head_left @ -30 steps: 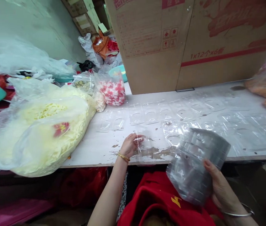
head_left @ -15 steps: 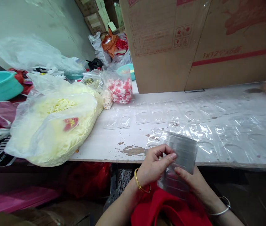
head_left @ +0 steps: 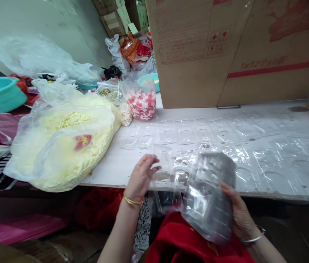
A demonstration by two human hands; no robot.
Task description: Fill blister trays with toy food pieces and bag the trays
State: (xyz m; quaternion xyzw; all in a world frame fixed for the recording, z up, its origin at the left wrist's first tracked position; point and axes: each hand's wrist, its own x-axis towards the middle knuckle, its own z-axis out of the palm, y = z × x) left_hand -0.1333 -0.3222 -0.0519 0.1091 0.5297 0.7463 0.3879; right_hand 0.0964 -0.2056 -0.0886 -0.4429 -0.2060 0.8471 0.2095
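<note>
My left hand (head_left: 142, 173), with a gold bangle at the wrist, pinches the edge of a single clear plastic tray (head_left: 163, 182) near the table's front edge. That tray is thin and see-through, and partly blurred. My right hand (head_left: 238, 210), with a silver bangle, grips a thick stack of clear plastic trays (head_left: 210, 197) above my red garment, thumb on top and fingers hidden underneath. Clear trays (head_left: 185, 136) lie in a row along the table, and more trays (head_left: 243, 175) lie nearer the front edge, right of the single one.
A large cardboard box (head_left: 192, 84) stands at the back of the white table (head_left: 107, 168). To the left lie a big bag of pale yellow shreds (head_left: 99, 146) and a bag of pink and white pieces (head_left: 142, 104). A turquoise basin (head_left: 1, 96) sits far left.
My left hand has moved left, away from the stack, drawing a single tray off with it. The stack in my right hand has tilted and shows more of its face.
</note>
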